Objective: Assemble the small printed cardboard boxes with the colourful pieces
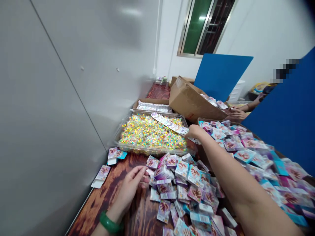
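Note:
My left hand (135,180), with a green bangle (110,223) on its wrist, is low over the wooden table at the left edge of a heap of small printed boxes (182,170). Its thumb and fingers are pinched together; what they hold, if anything, I cannot make out. Farther forward, my right hand (194,131) is closed on one end of a long white printed strip (169,124). That strip lies slantwise across a clear plastic tub (157,151) full of small packets of colourful beads (145,132). My right fingertips are partly hidden.
Behind the tub is a shallow carton of printed strips (154,106). A large cardboard box (189,100) tilts beside it. More small boxes (246,154) fill the right side. Blue panels (221,73) stand beyond, near another person's hands (237,114). A grey wall (61,114) borders the left.

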The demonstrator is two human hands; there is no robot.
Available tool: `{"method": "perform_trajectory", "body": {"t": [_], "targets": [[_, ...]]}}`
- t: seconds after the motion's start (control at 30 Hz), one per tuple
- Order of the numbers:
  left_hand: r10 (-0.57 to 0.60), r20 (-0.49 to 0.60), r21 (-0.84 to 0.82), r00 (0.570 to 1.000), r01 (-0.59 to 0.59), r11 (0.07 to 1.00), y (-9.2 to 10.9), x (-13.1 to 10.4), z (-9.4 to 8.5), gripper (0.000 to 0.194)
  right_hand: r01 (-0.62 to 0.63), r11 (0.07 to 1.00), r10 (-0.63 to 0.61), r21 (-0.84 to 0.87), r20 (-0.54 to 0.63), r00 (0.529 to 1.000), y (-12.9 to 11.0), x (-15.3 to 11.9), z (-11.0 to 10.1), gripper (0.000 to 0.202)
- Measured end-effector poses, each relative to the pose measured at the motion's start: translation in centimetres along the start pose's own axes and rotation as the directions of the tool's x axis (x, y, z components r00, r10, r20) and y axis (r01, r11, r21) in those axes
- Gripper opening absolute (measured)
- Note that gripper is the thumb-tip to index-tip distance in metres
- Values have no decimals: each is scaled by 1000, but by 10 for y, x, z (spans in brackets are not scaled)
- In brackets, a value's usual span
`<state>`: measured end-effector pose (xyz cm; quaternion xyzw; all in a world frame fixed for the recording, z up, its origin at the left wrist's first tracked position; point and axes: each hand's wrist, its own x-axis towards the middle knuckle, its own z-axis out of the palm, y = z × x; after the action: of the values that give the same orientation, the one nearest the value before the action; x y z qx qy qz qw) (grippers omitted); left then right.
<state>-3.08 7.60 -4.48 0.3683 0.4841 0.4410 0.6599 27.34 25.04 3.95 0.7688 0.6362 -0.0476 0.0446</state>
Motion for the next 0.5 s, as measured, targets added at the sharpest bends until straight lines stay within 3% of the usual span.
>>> {"method": "perform_trajectory", "body": {"t": [0.13,0.23,0.37,0.43,0.5], "targets": [[-5,16,-61,1000,6,998,14,15,14,44,10,1000,-12,-17,-83,996,-7,-27,-26,49],[-69,112,-227,991,93,969,32,32,44,52,61,997,-49,37,-257,965,-27,-82,-32,58],[-45,222,-429,974,139,893,45,48,76,43,255,961,-184,102,-452,873,-53,-183,1,45],[-1,200,-418,980,86,904,45,44,79,31,377,917,-275,131,-479,834,-57,-222,23,39],[25,171,-325,985,33,945,45,31,75,26,472,864,-326,176,-518,790,-55,-245,36,46]]}}
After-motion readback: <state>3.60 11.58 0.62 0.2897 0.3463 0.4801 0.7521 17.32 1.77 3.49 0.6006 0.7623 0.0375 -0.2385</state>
